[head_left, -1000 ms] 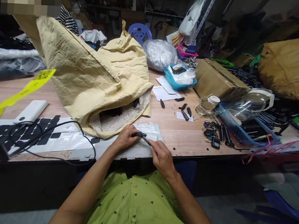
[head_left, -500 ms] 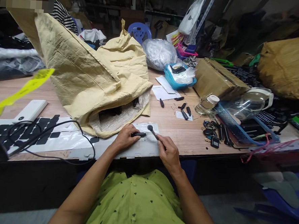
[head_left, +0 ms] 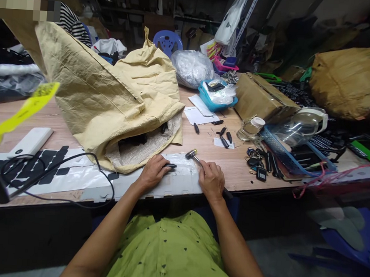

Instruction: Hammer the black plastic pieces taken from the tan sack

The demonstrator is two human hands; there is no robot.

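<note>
My right hand (head_left: 211,180) is closed round the handle of a small hammer (head_left: 191,154). The hammer's head, with a pale yellowish face and a dark end, is just above a light grey board (head_left: 185,184) at the table's front edge. My left hand (head_left: 153,172) rests on the board with its fingers closed on a small black elongated piece (head_left: 171,165). Only that piece's right end shows. The hammer head is up and to the right of the piece, apart from it. Clear plastic lies on the board around both.
A large beige sack (head_left: 111,121) lies open-mouthed beyond my left hand. Several black elongated pieces (head_left: 224,141) lie farther back. To the right are keys (head_left: 253,153), a blue basket (head_left: 308,169), a glass jar (head_left: 250,130) and a cardboard box (head_left: 263,95). A black cable (head_left: 113,184) loops at left.
The hammer has turned in my right hand, so its head now shows from the side with its pale face. Less of the black piece shows past my left fingers. The view has shifted slightly.
</note>
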